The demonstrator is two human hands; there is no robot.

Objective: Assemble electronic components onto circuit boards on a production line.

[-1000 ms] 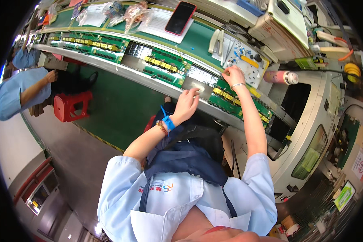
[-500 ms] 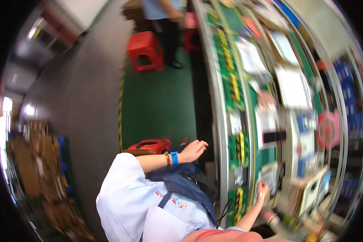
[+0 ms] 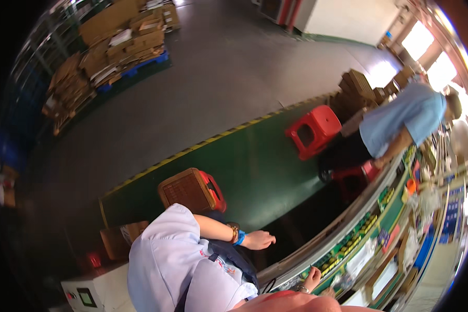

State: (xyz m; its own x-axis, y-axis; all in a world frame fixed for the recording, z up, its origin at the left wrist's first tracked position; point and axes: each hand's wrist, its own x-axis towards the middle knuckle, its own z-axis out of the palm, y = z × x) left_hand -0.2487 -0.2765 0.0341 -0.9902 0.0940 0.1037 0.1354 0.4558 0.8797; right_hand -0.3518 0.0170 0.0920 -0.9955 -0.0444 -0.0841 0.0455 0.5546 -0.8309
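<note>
My left hand (image 3: 259, 240), with a blue band (image 3: 239, 237) and a beaded bracelet at the wrist, hangs in the air beside the metal edge of the assembly line (image 3: 325, 242). Its fingers are loosely bent and apart, with nothing seen in them. At the line's near end is my right hand (image 3: 312, 280), close to a row of green circuit boards (image 3: 348, 244) carrying yellow and black parts. Its fingers are foreshortened, so I cannot make out their grip or whether they touch a board.
Behind my left arm stands a red stool with a brown woven top (image 3: 186, 191). Further along are another red stool (image 3: 317, 130) and a person in a light blue shirt (image 3: 400, 117) beside the line. Flattened cardboard (image 3: 135, 44) is stacked on a blue pallet. A white machine (image 3: 99, 291) is lower left.
My view has swung leftward, so the line now runs diagonally at the right and the cardboard shows at the upper left. My left hand still hangs free; my right remains by the line.
</note>
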